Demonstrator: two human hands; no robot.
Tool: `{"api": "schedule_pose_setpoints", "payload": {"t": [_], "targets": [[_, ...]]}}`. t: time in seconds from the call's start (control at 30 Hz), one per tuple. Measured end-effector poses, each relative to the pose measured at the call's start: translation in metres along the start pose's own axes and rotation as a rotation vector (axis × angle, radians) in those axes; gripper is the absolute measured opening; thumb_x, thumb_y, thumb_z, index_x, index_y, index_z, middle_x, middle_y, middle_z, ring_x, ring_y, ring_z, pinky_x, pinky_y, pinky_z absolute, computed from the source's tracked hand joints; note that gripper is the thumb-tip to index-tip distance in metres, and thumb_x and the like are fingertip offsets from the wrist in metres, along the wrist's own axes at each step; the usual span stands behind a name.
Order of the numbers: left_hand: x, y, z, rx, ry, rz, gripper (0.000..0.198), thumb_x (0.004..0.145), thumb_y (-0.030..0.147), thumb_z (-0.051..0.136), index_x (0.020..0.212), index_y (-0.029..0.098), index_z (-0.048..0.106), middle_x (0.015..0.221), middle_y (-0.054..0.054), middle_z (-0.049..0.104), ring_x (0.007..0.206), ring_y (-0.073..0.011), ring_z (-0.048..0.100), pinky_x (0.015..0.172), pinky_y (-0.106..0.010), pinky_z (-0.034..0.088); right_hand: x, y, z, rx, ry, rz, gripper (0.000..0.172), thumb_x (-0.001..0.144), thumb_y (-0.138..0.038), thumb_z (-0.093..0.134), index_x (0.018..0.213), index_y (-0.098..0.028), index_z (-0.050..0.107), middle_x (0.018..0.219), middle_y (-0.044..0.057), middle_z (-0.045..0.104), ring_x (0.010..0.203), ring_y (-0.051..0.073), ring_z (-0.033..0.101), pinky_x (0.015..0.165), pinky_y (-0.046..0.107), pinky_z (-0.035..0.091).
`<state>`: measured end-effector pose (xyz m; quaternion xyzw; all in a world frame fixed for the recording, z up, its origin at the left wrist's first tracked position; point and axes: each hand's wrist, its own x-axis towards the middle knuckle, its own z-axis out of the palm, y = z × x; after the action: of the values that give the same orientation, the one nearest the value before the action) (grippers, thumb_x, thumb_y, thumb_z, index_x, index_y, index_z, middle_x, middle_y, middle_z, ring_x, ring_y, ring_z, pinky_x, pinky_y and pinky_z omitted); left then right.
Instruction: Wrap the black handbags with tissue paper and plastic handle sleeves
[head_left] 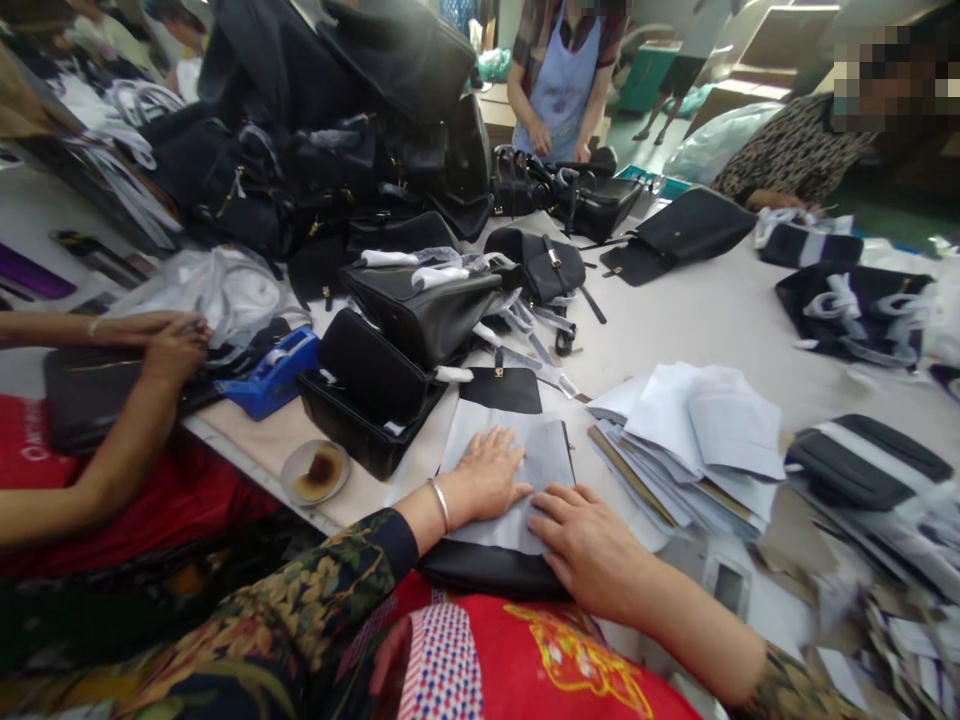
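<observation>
My left hand (484,475) lies flat with fingers stretched out on a pale sheet of paper (540,440). The sheet covers most of a black leather bag (495,568), whose rounded lower edge shows close to my body. Its dark flap (501,390) with a small gold clasp sticks out beyond the paper's far edge. My right hand (581,540) rests at the sheet's right edge, fingers spread and touching paper and bag. To the right lies a loose stack of pale folded papers (697,430).
Black bags (420,300) pile up ahead and to the left. A blue tape dispenser (277,375) and a small dish with a brown sponge (319,475) stand at left. A co-worker's hands (176,345) work beside them. Wrapped bags (870,460) lie at right; other people stand across the table.
</observation>
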<state>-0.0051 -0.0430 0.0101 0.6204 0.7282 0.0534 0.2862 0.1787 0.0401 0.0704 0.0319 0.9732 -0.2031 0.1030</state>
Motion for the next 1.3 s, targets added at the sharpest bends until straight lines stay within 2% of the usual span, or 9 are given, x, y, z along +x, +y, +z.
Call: {"api": "schedule_pose_setpoints", "payload": {"t": [0.07, 0.17, 0.37, 0.57, 0.67, 0.83, 1.03, 1.17, 1.3], "targets": [[0.0, -0.006, 0.005, 0.093, -0.002, 0.002, 0.067, 0.097, 0.055, 0.04, 0.151, 0.015, 0.036, 0.163, -0.02, 0.022, 0.151, -0.0387, 0.015, 0.12, -0.06, 0.015, 0.007, 0.005, -0.013, 0.114, 0.034, -0.024, 0.041, 0.087, -0.04, 0.066, 0.125, -0.023, 0.064, 0.135, 0.011, 0.061, 0.124, 0.03, 0.052, 0.104, 0.046, 0.038], [0.007, -0.01, 0.01, 0.115, 0.001, -0.011, 0.067, 0.097, 0.05, 0.038, 0.154, 0.016, 0.031, 0.164, -0.018, 0.022, 0.152, -0.0375, 0.015, 0.12, -0.06, 0.016, 0.039, 0.018, -0.018, 0.152, 0.125, 0.032, 0.041, 0.095, -0.038, 0.055, 0.13, -0.017, 0.062, 0.139, 0.013, 0.059, 0.127, 0.028, 0.052, 0.108, 0.044, 0.038], [0.02, -0.017, 0.027, 0.129, 0.125, -0.041, 0.069, 0.097, 0.05, 0.037, 0.154, 0.012, 0.031, 0.162, -0.019, 0.026, 0.151, -0.0378, 0.018, 0.121, -0.059, 0.015, 0.099, 0.051, 0.02, -0.063, 0.066, 0.225, 0.041, 0.1, -0.025, 0.042, 0.136, -0.011, 0.055, 0.135, 0.016, 0.06, 0.128, 0.029, 0.05, 0.107, 0.044, 0.037], [0.017, -0.031, 0.025, 0.136, 0.152, 0.0, 0.071, 0.096, 0.06, 0.039, 0.151, 0.017, 0.038, 0.16, -0.016, 0.033, 0.15, -0.0348, 0.022, 0.121, -0.059, 0.017, 0.09, 0.064, 0.041, -0.178, 0.032, 0.307, 0.044, 0.1, -0.03, 0.043, 0.139, -0.014, 0.053, 0.144, 0.016, 0.053, 0.128, 0.032, 0.049, 0.105, 0.046, 0.035], [0.02, -0.038, 0.022, 0.153, 0.184, -0.032, 0.067, 0.096, 0.061, 0.04, 0.148, 0.02, 0.042, 0.16, -0.016, 0.033, 0.149, -0.0362, 0.022, 0.119, -0.063, 0.017, 0.085, 0.063, 0.037, -0.214, 0.022, 0.36, 0.044, 0.097, -0.035, 0.048, 0.135, -0.014, 0.056, 0.14, 0.018, 0.055, 0.124, 0.035, 0.05, 0.101, 0.048, 0.036], [0.025, -0.047, 0.021, 0.145, 0.255, -0.067, 0.072, 0.091, 0.065, 0.046, 0.145, 0.018, 0.046, 0.153, -0.02, 0.041, 0.144, -0.0403, 0.03, 0.113, -0.068, 0.024, 0.094, 0.06, 0.019, -0.214, -0.049, 0.376, 0.033, 0.094, -0.037, 0.054, 0.112, -0.013, 0.068, 0.112, 0.02, 0.066, 0.111, 0.036, 0.056, 0.093, 0.048, 0.037], [0.025, -0.051, 0.015, 0.117, 0.267, -0.005, 0.068, 0.09, 0.062, 0.052, 0.143, 0.019, 0.047, 0.141, -0.016, 0.053, 0.133, -0.0349, 0.043, 0.113, -0.065, 0.025, 0.123, 0.071, 0.018, -0.164, -0.01, 0.286, 0.03, 0.098, -0.03, 0.046, 0.118, -0.015, 0.064, 0.115, 0.017, 0.065, 0.111, 0.031, 0.058, 0.093, 0.044, 0.038], [0.025, -0.049, 0.012, 0.111, 0.29, -0.11, 0.051, 0.098, 0.052, 0.042, 0.139, 0.023, 0.049, 0.141, -0.012, 0.054, 0.134, -0.0314, 0.042, 0.114, -0.063, 0.024, 0.126, 0.086, 0.028, -0.15, -0.071, 0.366, 0.041, 0.097, -0.048, 0.049, 0.12, -0.016, 0.062, 0.116, 0.017, 0.063, 0.108, 0.033, 0.06, 0.092, 0.045, 0.04], [0.026, -0.048, 0.012, 0.141, 0.284, -0.227, 0.056, 0.094, 0.054, 0.048, 0.138, 0.02, 0.05, 0.136, -0.016, 0.056, 0.129, -0.0335, 0.045, 0.109, -0.059, 0.032, 0.121, 0.095, 0.031, -0.164, -0.066, 0.407, 0.053, 0.093, -0.058, 0.05, 0.117, -0.013, 0.065, 0.114, 0.019, 0.063, 0.109, 0.035, 0.059, 0.093, 0.046, 0.041]]}}
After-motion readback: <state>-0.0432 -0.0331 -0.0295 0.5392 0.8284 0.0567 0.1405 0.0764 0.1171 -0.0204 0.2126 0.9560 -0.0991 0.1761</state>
